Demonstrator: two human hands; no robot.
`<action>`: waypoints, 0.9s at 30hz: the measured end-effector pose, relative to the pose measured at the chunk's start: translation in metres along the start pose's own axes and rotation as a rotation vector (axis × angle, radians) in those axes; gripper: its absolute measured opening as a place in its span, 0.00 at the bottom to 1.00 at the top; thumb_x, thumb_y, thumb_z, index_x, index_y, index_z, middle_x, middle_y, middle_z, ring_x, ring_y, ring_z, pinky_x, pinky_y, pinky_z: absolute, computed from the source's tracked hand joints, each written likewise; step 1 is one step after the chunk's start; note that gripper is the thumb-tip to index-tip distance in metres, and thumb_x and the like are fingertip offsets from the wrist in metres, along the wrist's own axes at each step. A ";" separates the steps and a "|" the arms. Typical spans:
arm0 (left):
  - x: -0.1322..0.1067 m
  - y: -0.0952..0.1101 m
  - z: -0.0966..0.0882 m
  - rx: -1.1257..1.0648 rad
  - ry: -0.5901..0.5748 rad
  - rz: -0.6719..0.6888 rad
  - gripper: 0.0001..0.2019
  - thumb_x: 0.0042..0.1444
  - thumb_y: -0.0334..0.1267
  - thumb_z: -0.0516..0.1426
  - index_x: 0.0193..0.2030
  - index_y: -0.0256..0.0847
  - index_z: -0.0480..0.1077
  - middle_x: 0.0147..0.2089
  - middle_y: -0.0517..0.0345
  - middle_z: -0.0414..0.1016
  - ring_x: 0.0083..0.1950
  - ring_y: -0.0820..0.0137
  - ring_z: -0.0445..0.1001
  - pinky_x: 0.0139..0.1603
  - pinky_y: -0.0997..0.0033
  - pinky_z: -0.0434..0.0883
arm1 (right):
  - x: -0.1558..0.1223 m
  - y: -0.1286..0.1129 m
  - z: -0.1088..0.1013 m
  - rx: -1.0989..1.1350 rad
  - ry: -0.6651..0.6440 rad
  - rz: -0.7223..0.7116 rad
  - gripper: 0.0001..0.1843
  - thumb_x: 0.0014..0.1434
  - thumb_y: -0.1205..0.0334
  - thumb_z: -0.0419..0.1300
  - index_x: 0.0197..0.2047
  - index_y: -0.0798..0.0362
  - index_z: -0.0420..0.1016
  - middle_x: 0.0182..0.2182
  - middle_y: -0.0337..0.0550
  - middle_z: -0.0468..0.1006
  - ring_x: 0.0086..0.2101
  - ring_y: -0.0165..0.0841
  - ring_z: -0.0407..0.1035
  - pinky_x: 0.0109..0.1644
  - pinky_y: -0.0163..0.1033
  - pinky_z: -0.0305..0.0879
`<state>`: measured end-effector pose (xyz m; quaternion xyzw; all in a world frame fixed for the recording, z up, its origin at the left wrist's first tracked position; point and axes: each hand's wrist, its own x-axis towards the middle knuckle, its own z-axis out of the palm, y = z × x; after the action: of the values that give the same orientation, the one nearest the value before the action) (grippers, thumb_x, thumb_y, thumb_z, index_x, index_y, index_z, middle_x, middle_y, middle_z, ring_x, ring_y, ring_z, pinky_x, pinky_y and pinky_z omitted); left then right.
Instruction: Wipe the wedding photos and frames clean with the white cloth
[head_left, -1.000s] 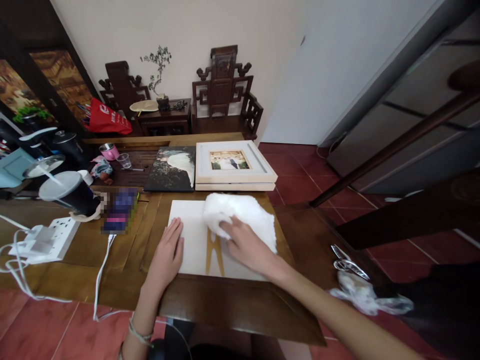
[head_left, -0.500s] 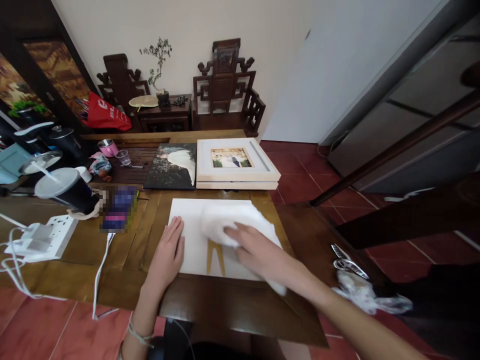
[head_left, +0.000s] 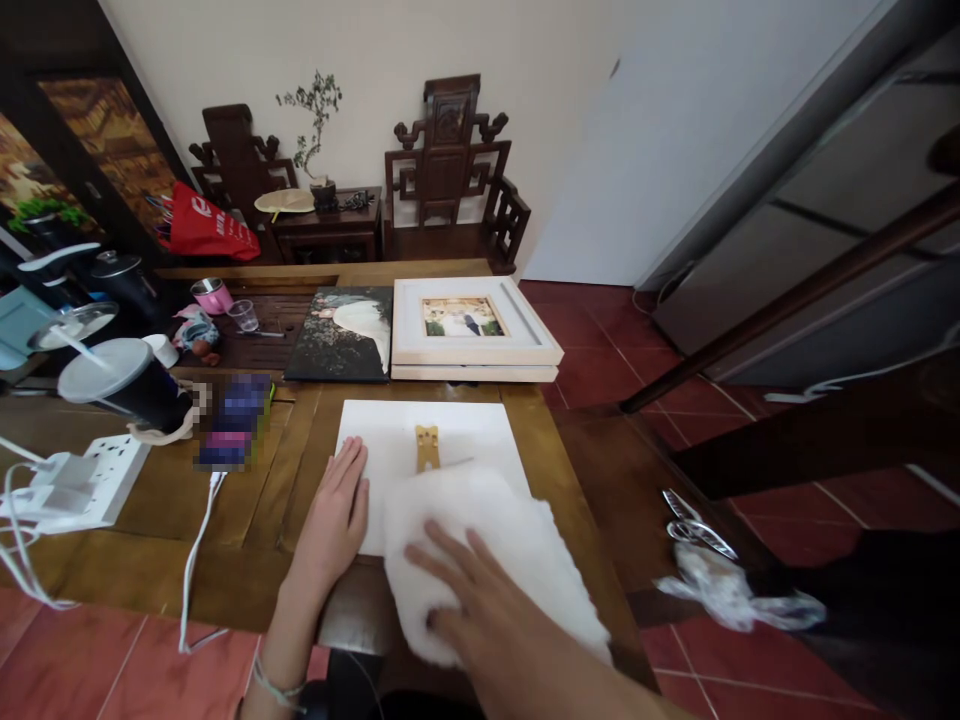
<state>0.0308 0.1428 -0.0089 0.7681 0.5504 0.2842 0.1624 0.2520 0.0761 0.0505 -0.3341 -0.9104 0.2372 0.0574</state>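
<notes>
A white flat panel lies on the wooden table, with a gold-coloured easel-like leg on its upper face. The leg's lower part is covered by a fluffy white cloth, which lies over the panel's near right part and hangs past its near edge. My right hand presses on the cloth with bent, spread fingers, the thumb dug into the fabric. At the panel's left edge my left hand rests flat, fingers stretched out and holding nothing.
Behind the panel lie a dark picture and stacked pale-framed pictures. To the left are a phone on a cable, a power strip and a lidded cup. Scissors and a clear plastic bag lie at the right.
My right hand has drawn the white cloth toward me, off the panel's far part. The top of the gold leg now shows and its lower end is covered. My left hand stays put.
</notes>
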 end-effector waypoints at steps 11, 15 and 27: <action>0.000 0.000 0.000 -0.005 0.002 -0.001 0.22 0.66 0.33 0.45 0.67 0.39 0.56 0.69 0.46 0.57 0.71 0.62 0.51 0.70 0.48 0.51 | 0.087 0.047 -0.057 -0.175 0.039 0.227 0.22 0.52 0.77 0.49 0.50 0.60 0.70 0.53 0.60 0.71 0.61 0.49 0.55 0.59 0.54 0.58; -0.001 0.000 -0.001 -0.019 0.010 -0.006 0.22 0.66 0.33 0.45 0.66 0.39 0.56 0.69 0.45 0.57 0.71 0.62 0.52 0.70 0.48 0.52 | 0.118 0.049 -0.042 -0.251 0.074 0.261 0.24 0.56 0.79 0.47 0.54 0.61 0.69 0.61 0.64 0.63 0.64 0.54 0.48 0.62 0.64 0.47; -0.001 -0.001 -0.001 -0.043 -0.026 -0.037 0.22 0.66 0.34 0.44 0.67 0.38 0.56 0.70 0.45 0.54 0.72 0.63 0.50 0.70 0.48 0.50 | 0.021 -0.023 -0.024 -0.067 -0.173 -0.098 0.14 0.56 0.66 0.56 0.45 0.55 0.76 0.55 0.58 0.71 0.59 0.54 0.60 0.60 0.62 0.56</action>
<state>0.0286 0.1426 -0.0088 0.7576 0.5562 0.2829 0.1913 0.2293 0.0835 0.0810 -0.2689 -0.9347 0.2316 -0.0212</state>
